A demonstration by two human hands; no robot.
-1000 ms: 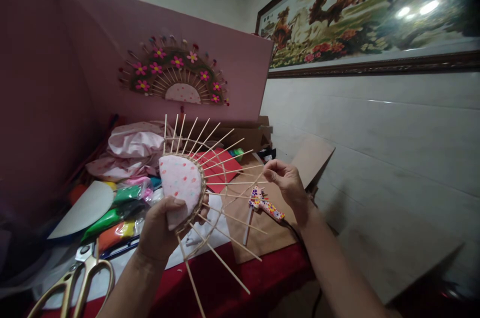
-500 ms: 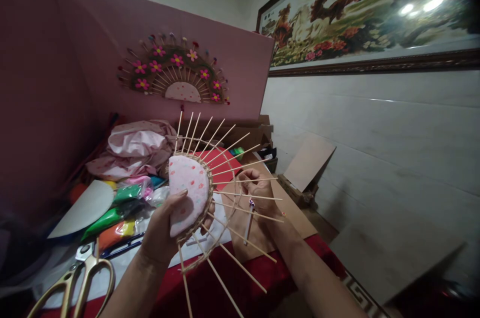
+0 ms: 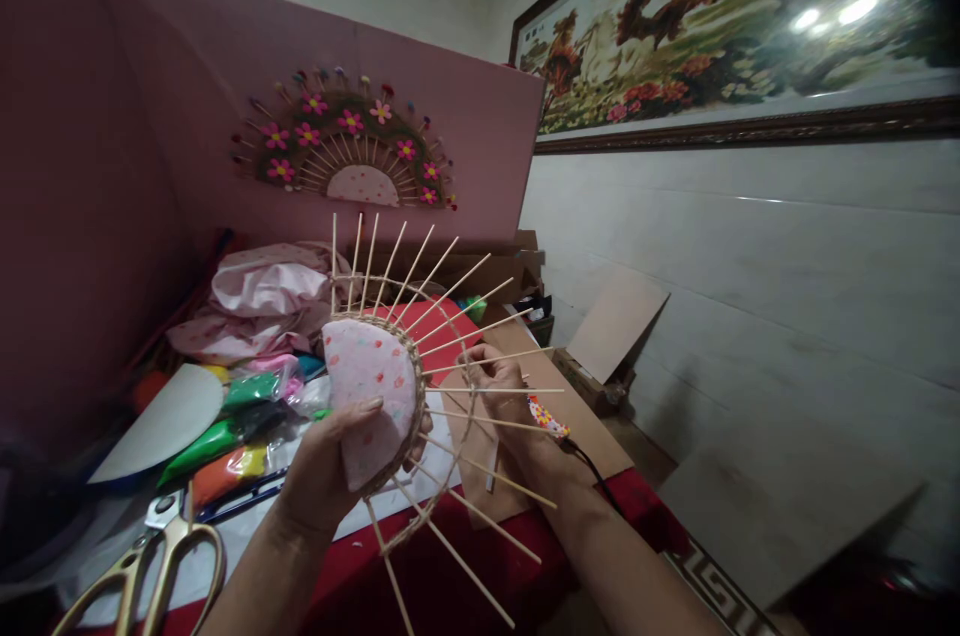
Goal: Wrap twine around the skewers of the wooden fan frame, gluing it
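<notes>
A half-round panel (image 3: 371,356) covered in pale spotted fabric, edged with braided twine, has thin wooden sticks (image 3: 442,268) fanning out from its curve. My left hand (image 3: 330,446) grips the panel's lower part, thumb on the front and fingers behind. A loose arc of twine (image 3: 457,451) crosses the sticks farther out. On that arc at the right side, my right hand (image 3: 495,378) is closed in a pinch on the twine, among the sticks. A flower-patterned object (image 3: 547,418) with a black cord lies partly hidden behind my right wrist.
Gold-handled scissors (image 3: 169,546) lie at lower left, near bagged coloured clay (image 3: 232,471) and a white half-disc (image 3: 161,421). Bunched pink fabric (image 3: 262,291) sits behind. A red sheet (image 3: 442,331) rests near brown cardboard (image 3: 585,411). A finished flowered fan (image 3: 352,141) hangs on the pink board.
The fan frame has tilted slightly anticlockwise in my left hand. My right hand has shifted a little left along the twine arc, exposing more of the flower-patterned object.
</notes>
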